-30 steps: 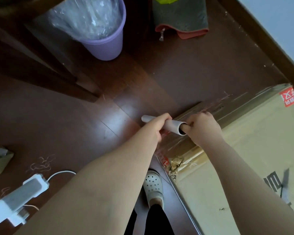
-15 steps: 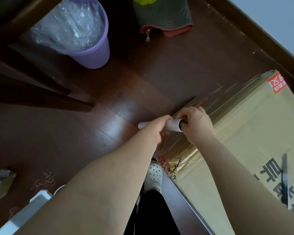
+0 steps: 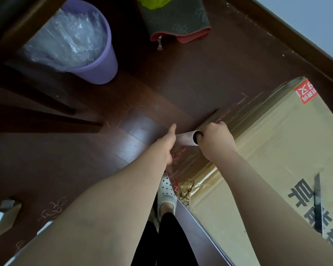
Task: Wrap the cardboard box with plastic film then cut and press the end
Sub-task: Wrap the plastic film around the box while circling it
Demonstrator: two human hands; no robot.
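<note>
A large cardboard box (image 3: 277, 150) lies on the dark wood floor at the right, with clear film stretched over its near left side. The grey film roll (image 3: 185, 138) sits at the box's upper left edge, between my two hands. My right hand (image 3: 213, 143) grips the roll's right end, its thumb tucked into the open core. My left hand (image 3: 166, 144) covers the roll's left end with one digit sticking straight out; its other fingers are hidden. Film (image 3: 183, 160) runs from the roll down toward the box's torn corner.
A purple bin (image 3: 102, 72) full of crumpled plastic stands at the upper left beside dark furniture. A green mat (image 3: 173, 20) lies at the top. A dark blade-like tool (image 3: 318, 204) rests on the box. A small box (image 3: 2, 217) sits at the left; my white shoe (image 3: 166, 194) is below.
The roll has slid right along the box edge, so none of it shows past my left hand. My left hand has raised one digit off it. The camera has drifted.
</note>
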